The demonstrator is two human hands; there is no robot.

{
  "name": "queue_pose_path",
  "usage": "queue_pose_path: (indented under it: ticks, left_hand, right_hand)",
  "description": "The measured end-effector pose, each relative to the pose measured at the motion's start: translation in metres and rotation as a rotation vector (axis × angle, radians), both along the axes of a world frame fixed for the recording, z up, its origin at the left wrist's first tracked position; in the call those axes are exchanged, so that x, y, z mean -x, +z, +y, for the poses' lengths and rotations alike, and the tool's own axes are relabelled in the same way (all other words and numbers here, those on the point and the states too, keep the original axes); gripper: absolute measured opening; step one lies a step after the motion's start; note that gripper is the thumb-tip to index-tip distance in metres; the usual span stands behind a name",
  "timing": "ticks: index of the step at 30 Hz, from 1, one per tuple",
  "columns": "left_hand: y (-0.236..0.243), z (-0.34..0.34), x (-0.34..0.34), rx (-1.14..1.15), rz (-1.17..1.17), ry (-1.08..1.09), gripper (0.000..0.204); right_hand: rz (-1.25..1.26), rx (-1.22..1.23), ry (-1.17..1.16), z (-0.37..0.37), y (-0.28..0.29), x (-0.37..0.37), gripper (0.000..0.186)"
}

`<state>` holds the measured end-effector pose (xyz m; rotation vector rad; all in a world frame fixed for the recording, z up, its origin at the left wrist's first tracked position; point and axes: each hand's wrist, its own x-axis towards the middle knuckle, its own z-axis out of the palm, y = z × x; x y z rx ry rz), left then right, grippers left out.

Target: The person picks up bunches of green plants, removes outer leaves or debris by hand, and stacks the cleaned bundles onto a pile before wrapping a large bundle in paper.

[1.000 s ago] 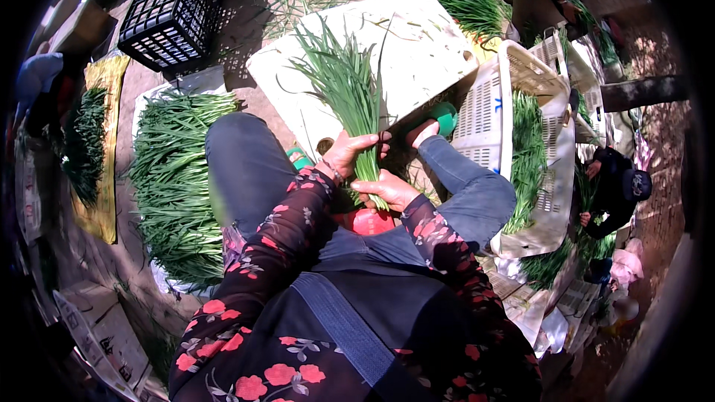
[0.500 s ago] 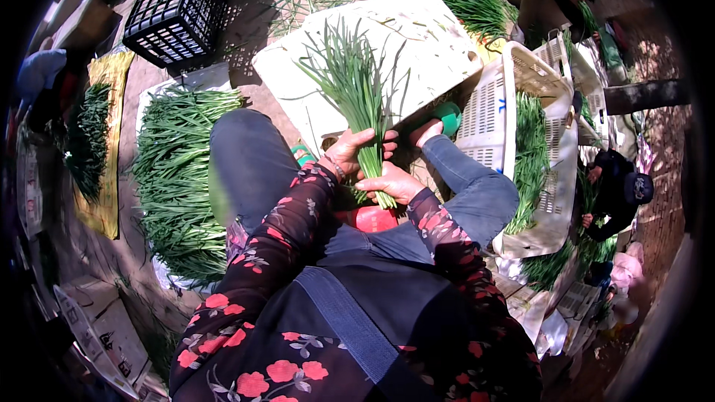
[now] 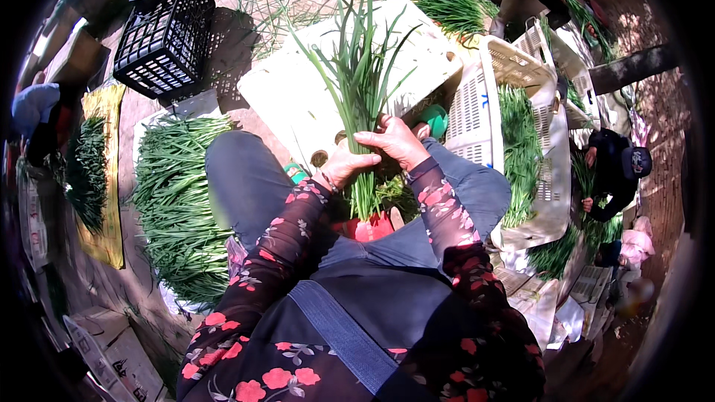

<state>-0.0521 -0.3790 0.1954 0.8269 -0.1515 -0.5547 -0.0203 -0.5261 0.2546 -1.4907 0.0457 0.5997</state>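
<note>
Left hand [image 3: 344, 166] found wrapped around the lower stalks of a bunch of green chives [image 3: 357, 82], fingers curled shut on it. Right hand [image 3: 398, 140] clamped over the same bunch just above and to the right of the left, thumb and fingers pressed round the stalks. Both hands touching each other at the grip.

Bunch held upright over the lap, above the white board [image 3: 298, 97], leaf tips fanned out toward the far side. A second earlier, seen lying flatter and lower across the board with the tips spread wider; since raised and drawn tighter, the hands moved up the stalks. Judged: loose stalks gathered and squared into one bundle, grip now firm enough for handling as a unit. Root ends hidden behind the hands and a red object [image 3: 370, 228] directly below the bunch; nature of that object not determinable.

Left of the bunch, a large heap of chives [image 3: 175, 201] lying on the ground beside the knee. Right of the bunch, a white slatted crate [image 3: 477, 115] partly filled with greens. Far left beyond the bunch, a black crate [image 3: 160, 33], tilted. Other people at work to the right of the white crate, well apart.
</note>
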Motion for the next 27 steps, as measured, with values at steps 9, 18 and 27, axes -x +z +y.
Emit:
queue_pose_path:
  ticks: [9, 18, 27]
  left_hand:
    - [0.007, 0.014, 0.007, 0.201, 0.262, -0.19, 0.056]
    - [0.019, 0.008, 0.005, 0.079, 0.222, -0.125, 0.038]
    - [0.014, -0.006, 0.0, 0.009, 0.196, 0.045, 0.029]
  right_hand:
    - [0.18, -0.137, -0.009, -0.006, 0.006, 0.008, 0.031]
    - [0.198, -0.218, -0.061, -0.015, 0.011, 0.01, 0.022]
    - [-0.097, 0.129, -0.405, -0.027, 0.015, 0.012, 0.035]
